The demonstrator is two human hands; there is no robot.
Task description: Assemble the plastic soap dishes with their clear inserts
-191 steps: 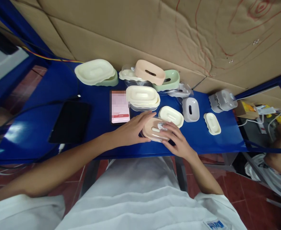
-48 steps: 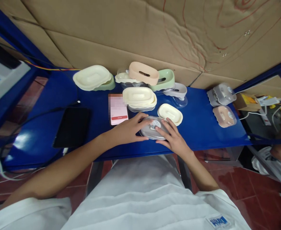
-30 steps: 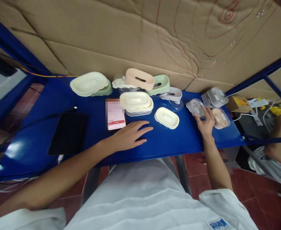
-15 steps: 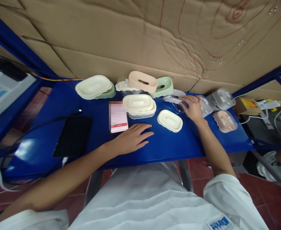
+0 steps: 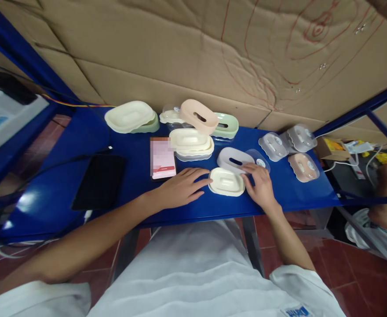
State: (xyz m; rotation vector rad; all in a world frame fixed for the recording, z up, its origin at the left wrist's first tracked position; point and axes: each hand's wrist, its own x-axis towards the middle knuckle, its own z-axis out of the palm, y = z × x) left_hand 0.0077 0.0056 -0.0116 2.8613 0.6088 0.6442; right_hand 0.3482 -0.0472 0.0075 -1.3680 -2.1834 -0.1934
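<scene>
In the head view my left hand (image 5: 183, 188) rests palm down with its fingers spread. Its fingertips reach the left edge of a small cream oval tray (image 5: 225, 181). My right hand (image 5: 260, 184) has its fingers over the near right rim of a pale lavender soap dish (image 5: 235, 159) with a dark slot, its thumb lower down beside the cream tray. A clear lid (image 5: 259, 162) with a round sticker lies behind that dish. Left of it sits a stack of cream trays (image 5: 191, 140) on a greyish base.
A peach soap dish (image 5: 199, 116) and a green one (image 5: 226, 127) stand at the back. Lidded soap boxes (image 5: 274, 147) are at the right. A phone (image 5: 162, 163) and a black tablet (image 5: 98, 182) lie left. Another person's arm (image 5: 383, 193) shows far right.
My right hand has come toward me, bringing the lavender dish and clear lid forward from the back. The cream tray has shifted nearer, between my hands. My left hand stays spread.
</scene>
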